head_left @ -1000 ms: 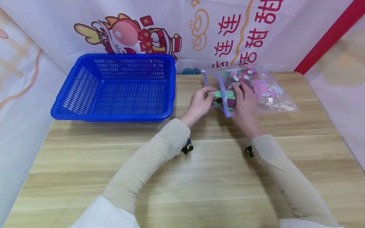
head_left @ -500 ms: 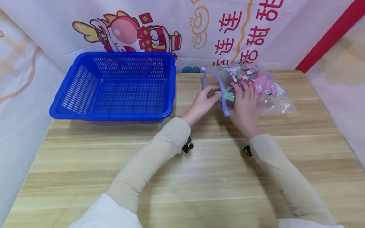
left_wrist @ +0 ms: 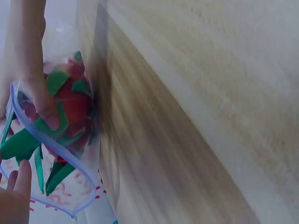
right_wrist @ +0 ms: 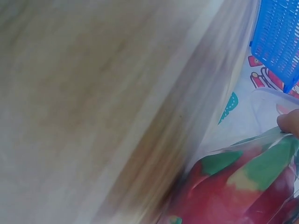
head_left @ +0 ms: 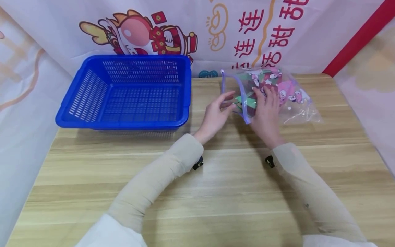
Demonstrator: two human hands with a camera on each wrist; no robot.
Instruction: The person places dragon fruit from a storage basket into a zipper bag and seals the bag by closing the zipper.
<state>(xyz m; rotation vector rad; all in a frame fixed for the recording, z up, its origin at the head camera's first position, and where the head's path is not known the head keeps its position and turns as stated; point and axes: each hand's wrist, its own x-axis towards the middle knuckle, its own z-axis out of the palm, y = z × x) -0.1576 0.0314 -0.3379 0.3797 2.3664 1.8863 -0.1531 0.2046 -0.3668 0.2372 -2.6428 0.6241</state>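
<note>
A clear zip bag [head_left: 303, 111] with pink cartoon prints and a purple zip edge lies on its side, its mouth facing left. Inside it is a red dragon fruit [left_wrist: 77, 109] with green leaf-like tips [head_left: 245, 102], seen through the film in the right wrist view too. My right hand [head_left: 266, 118] grips the dragon fruit from outside through the bag, its thumb pressing the near side. At the bag mouth, my left hand [head_left: 214, 115] has fingers and thumb spread apart, close to the green tips. Whether it touches them I cannot tell.
A blue perforated basket [head_left: 123, 124] stands on the wood-grain table [head_left: 234, 199] at the back left. Behind it hangs a white printed cloth [head_left: 213, 31] with red lettering. Small black pieces [head_left: 269, 161] show at each wrist.
My left hand has let go of the green tips and drawn back a little left, its fingers spreading. My right hand stays on the bagged dragon fruit.
</note>
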